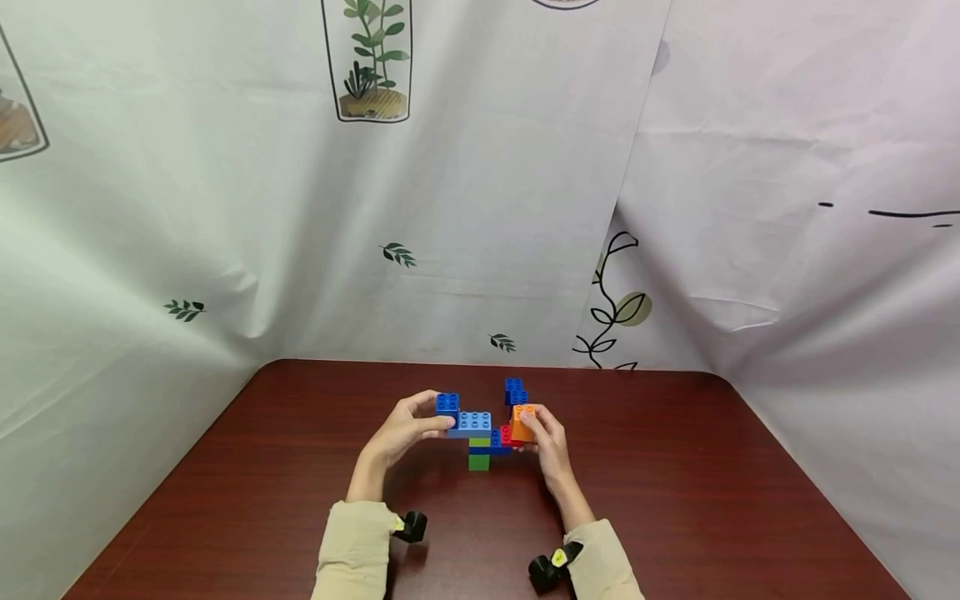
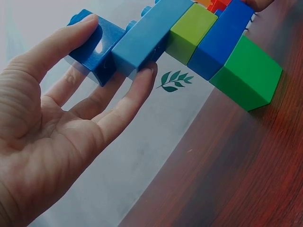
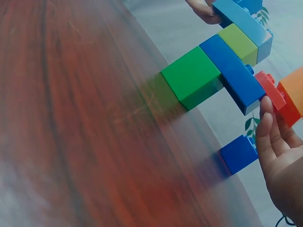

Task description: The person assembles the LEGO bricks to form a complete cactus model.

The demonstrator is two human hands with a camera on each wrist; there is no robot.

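Both hands hold one built structure of toy building bricks over the table. A green brick (image 1: pixel 478 462) forms its foot, with a dark blue brick (image 2: pixel 222 40) and a lime green brick (image 2: pixel 193 33) stacked above. On top, a light blue brick (image 1: pixel 474 423) reaches left and carries another dark blue brick (image 1: pixel 447 403). My left hand (image 1: pixel 397 435) pinches this left end, thumb on the dark blue brick and fingertips under the light blue one. At the right end, my right hand (image 1: pixel 551 448) grips an orange brick (image 1: pixel 519 423) on a red brick (image 3: pixel 271 90), fingers beneath.
Behind the right hand, stepped blue bricks (image 1: pixel 514 390) stand on the dark red-brown table (image 1: pixel 285 500). A white printed cloth (image 1: pixel 487 208) hangs along the table's back and sides. Each sleeve has a black wrist camera (image 1: pixel 411 527) at its cuff.
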